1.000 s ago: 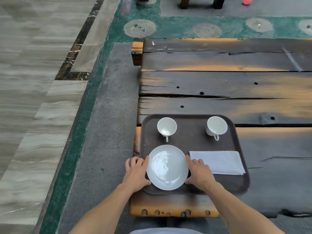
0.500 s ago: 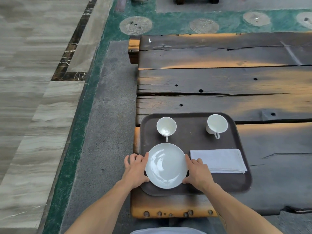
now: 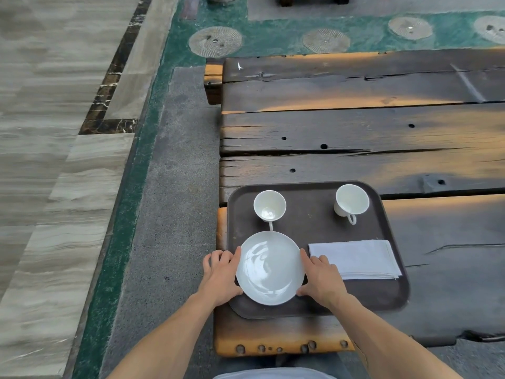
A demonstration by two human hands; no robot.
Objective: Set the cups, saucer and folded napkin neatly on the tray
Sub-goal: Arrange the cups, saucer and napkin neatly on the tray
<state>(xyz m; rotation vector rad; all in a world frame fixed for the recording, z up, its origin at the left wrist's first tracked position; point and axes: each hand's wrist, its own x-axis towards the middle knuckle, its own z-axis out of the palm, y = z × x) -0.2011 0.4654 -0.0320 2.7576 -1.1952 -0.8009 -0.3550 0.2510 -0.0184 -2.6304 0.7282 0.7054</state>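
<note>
Bracketing the round white ceramic saucer (image 3: 270, 268) on the dark brown plastic tray's (image 3: 308, 231) near-left corner, the left hand (image 3: 222, 273) and right hand (image 3: 321, 277) press its rim with spread fingers; small, even nudges should square it neatly.

We have a single view, from a wide-angle camera worn on the head, looking forward and steeply down. Our left hand (image 3: 222, 274) and right hand (image 3: 321, 279) sit low and centre, close to the lens, forearms running in from the bottom edge. Beyond the hands the wooden table (image 3: 355, 127) recedes; left of them lies the floor (image 3: 68, 160).
</note>
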